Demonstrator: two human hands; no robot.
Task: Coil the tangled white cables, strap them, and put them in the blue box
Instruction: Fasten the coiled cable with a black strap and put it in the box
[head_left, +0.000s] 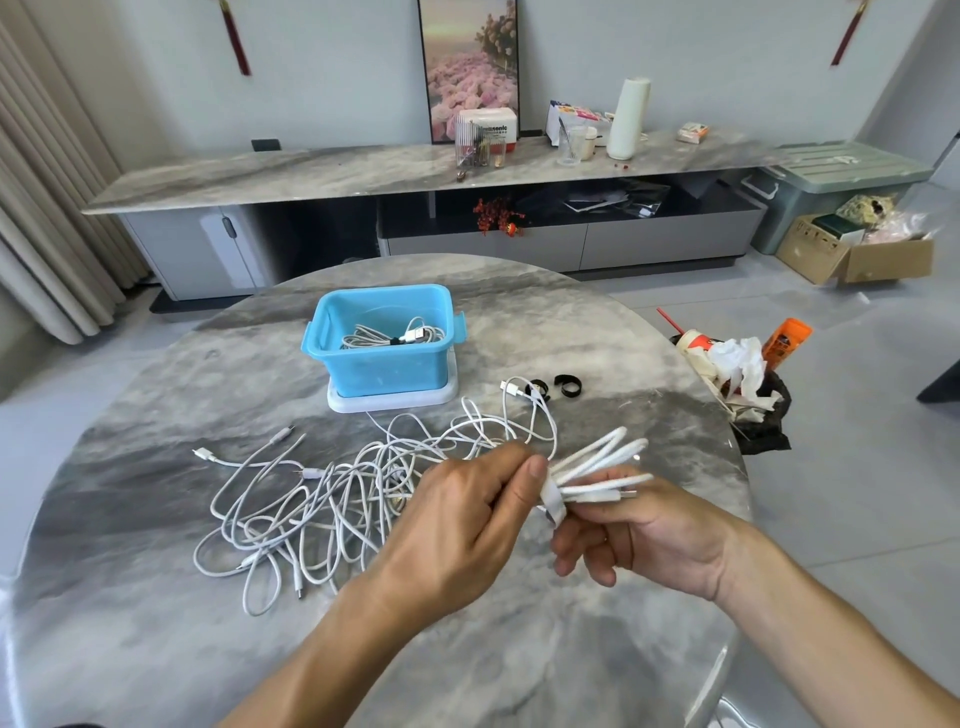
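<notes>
Just right of the frame's centre, the left hand pinches a coiled white cable between thumb and curled fingers, and a white strap is wrapped around the coil at that pinch. The right hand grips the same coil from below and to the right, its fingers curled under the bundle, whose loops and a metal plug stick out to the right above it. To the left of the hands, in the middle of the frame, the tangled white cables lie spread on the round grey marble table. Above the tangle, toward the upper centre, the blue box stands on a white lid with one strapped coil already inside. Two black straps lie on the table just right of the box
</notes>
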